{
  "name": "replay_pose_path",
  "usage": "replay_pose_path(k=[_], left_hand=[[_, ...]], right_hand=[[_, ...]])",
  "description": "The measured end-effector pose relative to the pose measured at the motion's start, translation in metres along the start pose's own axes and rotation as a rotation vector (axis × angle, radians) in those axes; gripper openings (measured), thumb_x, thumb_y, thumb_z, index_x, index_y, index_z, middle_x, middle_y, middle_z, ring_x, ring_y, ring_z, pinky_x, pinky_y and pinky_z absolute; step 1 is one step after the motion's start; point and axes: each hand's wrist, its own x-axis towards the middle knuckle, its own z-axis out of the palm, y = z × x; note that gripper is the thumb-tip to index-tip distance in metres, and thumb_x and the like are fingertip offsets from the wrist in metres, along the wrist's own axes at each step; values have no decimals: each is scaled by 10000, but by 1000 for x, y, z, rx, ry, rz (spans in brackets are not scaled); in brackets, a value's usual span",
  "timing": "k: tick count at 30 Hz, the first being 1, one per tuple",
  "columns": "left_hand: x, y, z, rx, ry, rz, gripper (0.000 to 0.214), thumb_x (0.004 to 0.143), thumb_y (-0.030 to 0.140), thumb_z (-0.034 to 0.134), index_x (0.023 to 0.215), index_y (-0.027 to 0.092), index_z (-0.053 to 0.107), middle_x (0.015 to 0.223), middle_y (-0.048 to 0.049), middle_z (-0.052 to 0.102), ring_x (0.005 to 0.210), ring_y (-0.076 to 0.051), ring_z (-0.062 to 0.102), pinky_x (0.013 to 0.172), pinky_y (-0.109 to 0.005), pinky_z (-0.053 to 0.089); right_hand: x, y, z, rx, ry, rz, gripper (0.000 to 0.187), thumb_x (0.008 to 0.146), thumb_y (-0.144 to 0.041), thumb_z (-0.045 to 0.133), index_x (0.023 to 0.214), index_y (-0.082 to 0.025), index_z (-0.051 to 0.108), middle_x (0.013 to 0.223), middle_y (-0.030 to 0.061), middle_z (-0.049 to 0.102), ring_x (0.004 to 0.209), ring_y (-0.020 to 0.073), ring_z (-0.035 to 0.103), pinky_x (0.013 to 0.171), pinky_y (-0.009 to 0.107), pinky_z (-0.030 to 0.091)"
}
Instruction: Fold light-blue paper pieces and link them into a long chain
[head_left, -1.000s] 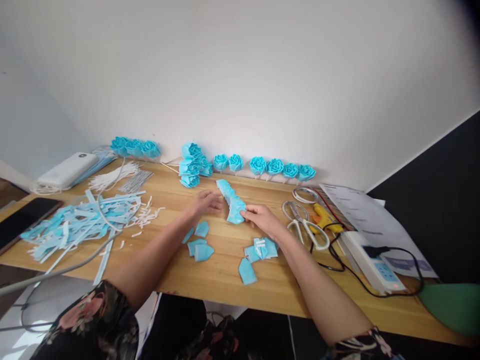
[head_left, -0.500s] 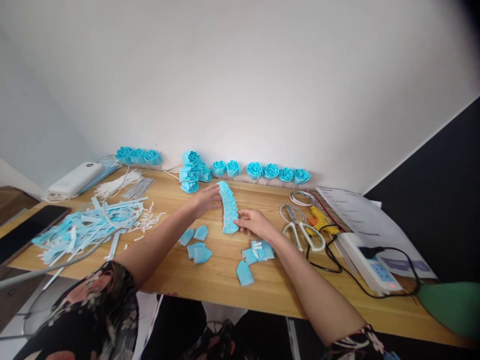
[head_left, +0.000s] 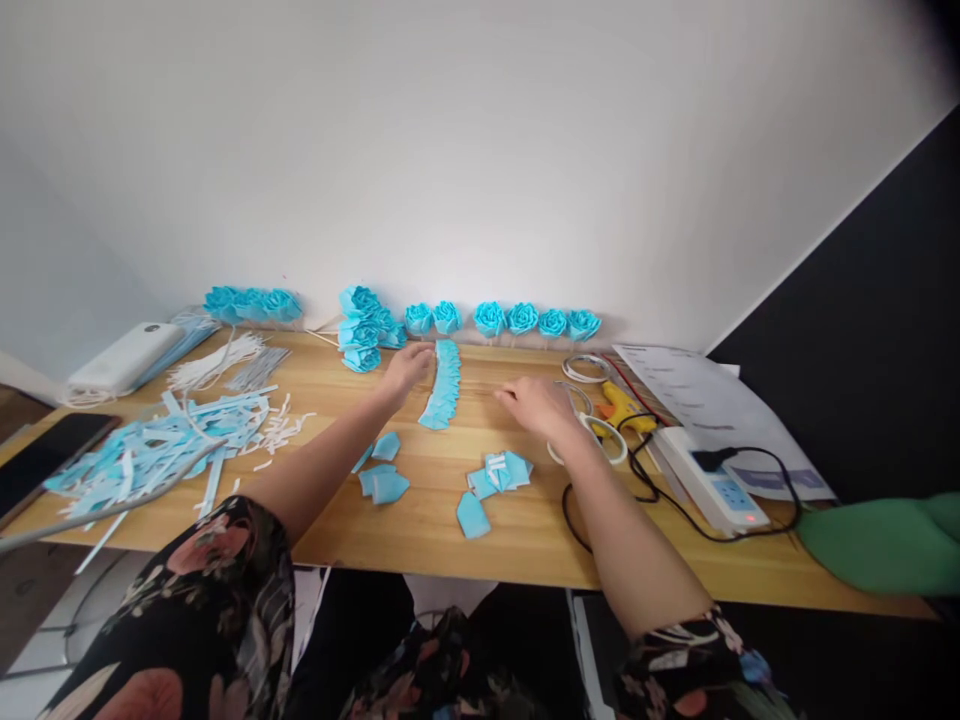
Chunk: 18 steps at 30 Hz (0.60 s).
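A ruffled blue strip (head_left: 444,388) lies on the worktop (head_left: 420,545), left hand (head_left: 409,368) beside it at ten o'clock, right hand (head_left: 536,405) apart at three, loose blue pieces (head_left: 390,487) at five and seven.

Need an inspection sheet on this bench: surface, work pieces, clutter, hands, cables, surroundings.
Surface: wooden table, no spills seen.
Work pieces: pleated blue strip lying mid-table; loose blue pieces nearer the person.
Clutter: scraps and phone left; scissors and glue gun right.
Hands: left hand at strip's far end, contact unclear; right hand apart from strip, partly hiding scissors.
Cables: grey cable across scraps; black plug in power strip, red light on.
Surroundings: white wall behind blue flowers.
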Motion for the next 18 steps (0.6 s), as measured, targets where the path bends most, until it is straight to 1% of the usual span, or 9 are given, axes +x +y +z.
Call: replay_pose_path(k=[3,5,7,10,14,18], left_hand=[[-16,5,0,172,79,124,307,742,291,582,1007,152,648,993,-61,657,883,-178,584,778,-274,455],[-28,12,1,308,55,221,299,759,294,574,1010,163,672,996,-57,674,900,-193,591,803,-287,457],[-40,20,0,380,-8,266,295,781,311,571,1017,175,685,967,-51,687,901,-199,598,817,-290,455],[-54,28,-3,357,-64,253,295,791,343,580,1000,170,694,932,-53,695,895,-199,609,821,-290,456],[-65,25,-8,247,-80,223,300,789,384,583,937,149,698,861,-60,695,834,-185,618,784,-289,466],[-69,19,-11,214,-115,197,295,776,401,600,887,147,701,829,-59,695,783,-174,619,753,-284,466]], right_hand=[[-5,8,-9,75,-90,-45,256,841,-371,551,743,-221,734,772,76,714,682,206,601,552,288,279],[-7,12,-12,184,-181,-139,187,789,-359,610,720,-235,732,731,33,708,636,176,580,545,279,281],[-7,14,-10,307,-294,-261,137,758,-339,638,748,-245,737,726,4,707,632,161,579,542,266,301],[-4,15,-3,430,-451,-386,158,727,-345,674,836,-250,738,783,-6,719,683,163,605,555,245,345],[-3,10,4,496,-580,-417,293,675,-344,730,951,-248,713,831,-3,723,723,165,630,584,229,393],[-5,3,6,560,-686,-485,309,718,-256,681,1024,-218,687,809,-4,694,703,145,619,600,224,422]])
